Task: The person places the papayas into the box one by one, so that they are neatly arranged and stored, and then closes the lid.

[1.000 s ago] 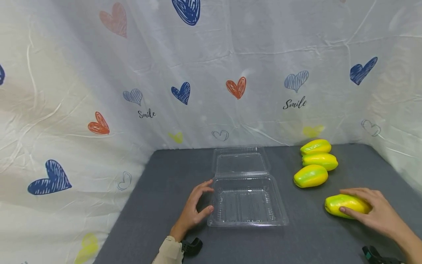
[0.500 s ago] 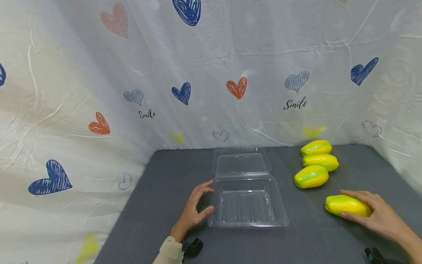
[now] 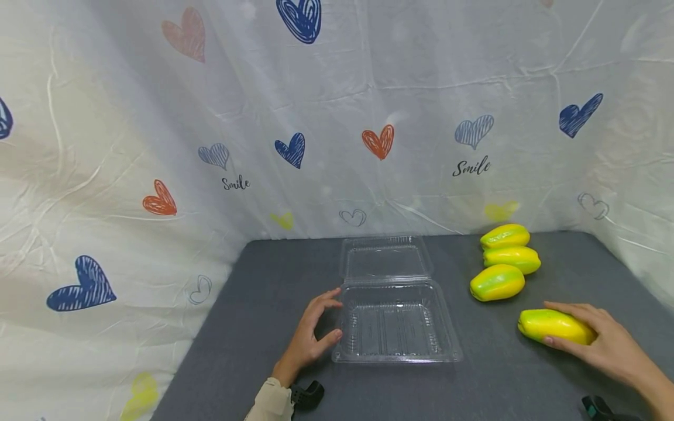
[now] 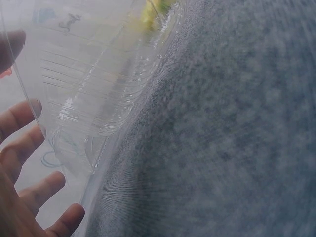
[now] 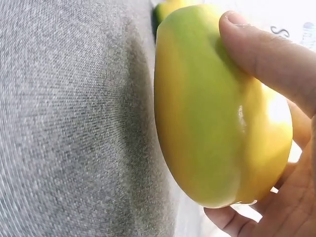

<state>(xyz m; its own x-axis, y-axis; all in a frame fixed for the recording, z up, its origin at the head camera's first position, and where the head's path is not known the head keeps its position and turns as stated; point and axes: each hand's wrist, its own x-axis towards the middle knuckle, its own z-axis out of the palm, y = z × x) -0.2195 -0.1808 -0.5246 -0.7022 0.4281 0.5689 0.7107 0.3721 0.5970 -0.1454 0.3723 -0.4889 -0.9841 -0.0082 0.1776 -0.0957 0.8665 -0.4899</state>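
Note:
A yellow-green papaya (image 3: 553,326) lies at the front right of the table, and my right hand (image 3: 605,339) holds it from the right. In the right wrist view the thumb (image 5: 266,54) lies along one side of the papaya (image 5: 212,113), with fingers around the far side. An open clear plastic clamshell container (image 3: 397,358) stands in the middle, its lid (image 3: 387,260) folded back. My left hand (image 3: 310,330) is at the container's left rim, fingers spread and loosely bent. In the left wrist view the fingertips lie along the clear wall (image 4: 94,74).
Beyond the held papaya, three more sit in a column: a near papaya (image 3: 497,283), a middle papaya (image 3: 512,259) and a far papaya (image 3: 504,236). A dark grey cloth (image 3: 253,304) covers the table. Behind hangs a white curtain (image 3: 326,88) printed with hearts.
Both hands, the papayas and the container keep nearly the same places. The right hand's hold on the papaya shifts only slightly, and the view moves a little.

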